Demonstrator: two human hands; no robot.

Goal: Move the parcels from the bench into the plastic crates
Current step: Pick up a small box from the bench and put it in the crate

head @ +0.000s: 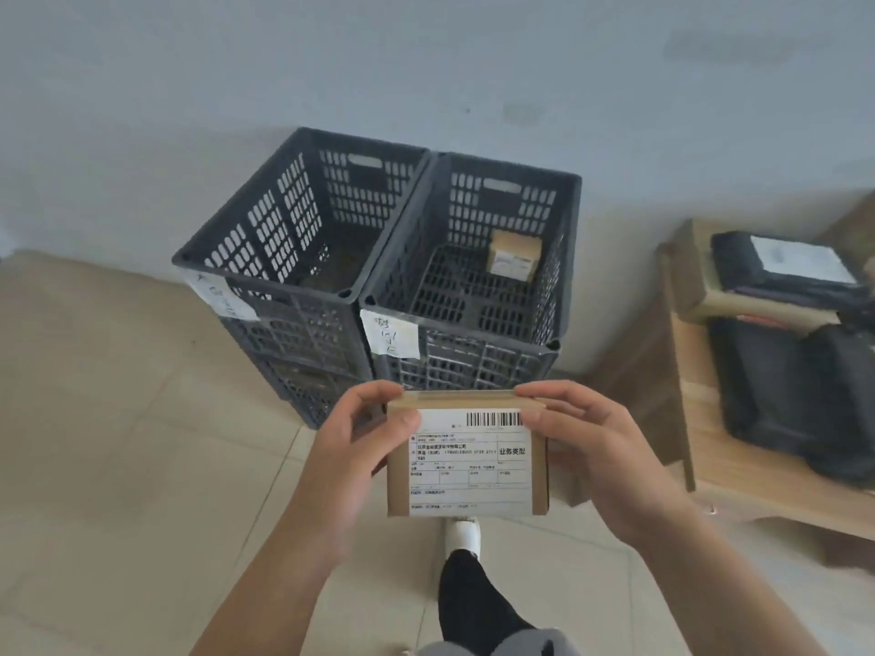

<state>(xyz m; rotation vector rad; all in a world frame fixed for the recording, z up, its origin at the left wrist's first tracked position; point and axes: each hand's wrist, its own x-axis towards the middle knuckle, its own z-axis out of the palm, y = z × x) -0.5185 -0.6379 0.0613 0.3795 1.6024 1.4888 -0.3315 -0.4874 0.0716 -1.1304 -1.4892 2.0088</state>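
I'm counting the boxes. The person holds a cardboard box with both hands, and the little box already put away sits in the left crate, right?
Not quite. The head view shows the little box in the right crate; the left crate holds no box. Both hands, left hand and right hand, do hold the cardboard box.

Single view, head-mounted, wide-angle, facing forward and steeply down. Nearest the lens, at lower centre, is a brown cardboard parcel with a white printed label (467,459). Two dark grey perforated plastic crates (379,258) sit mid-frame against the pale wall. The light wooden bench (710,419) occupies the right edge, apparently distorted and blurred.
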